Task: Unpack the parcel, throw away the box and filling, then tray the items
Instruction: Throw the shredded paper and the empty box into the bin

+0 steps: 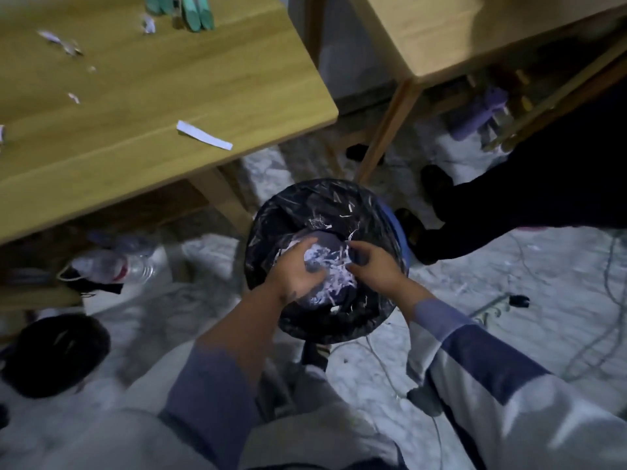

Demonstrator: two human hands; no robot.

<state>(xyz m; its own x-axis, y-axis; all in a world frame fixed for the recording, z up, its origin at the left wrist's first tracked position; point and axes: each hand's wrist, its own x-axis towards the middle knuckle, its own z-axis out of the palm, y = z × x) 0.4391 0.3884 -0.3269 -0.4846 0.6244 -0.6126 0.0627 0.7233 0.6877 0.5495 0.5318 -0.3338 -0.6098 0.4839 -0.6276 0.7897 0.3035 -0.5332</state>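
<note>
Reaching down over a round bin (325,212) lined with a black bag, both hands meet above its opening. The left hand (294,270) curls its fingers around a clump of white shredded paper (330,268); the right hand (373,262) pinches the same clump from the other side. More shreds cling to the bag lining. Up left, a wooden table (163,96) holds a white paper strip (204,135) and small scraps.

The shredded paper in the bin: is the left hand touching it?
Touching. The head view shows the left hand pressed onto the shredded paper inside the black-lined bin.
</note>
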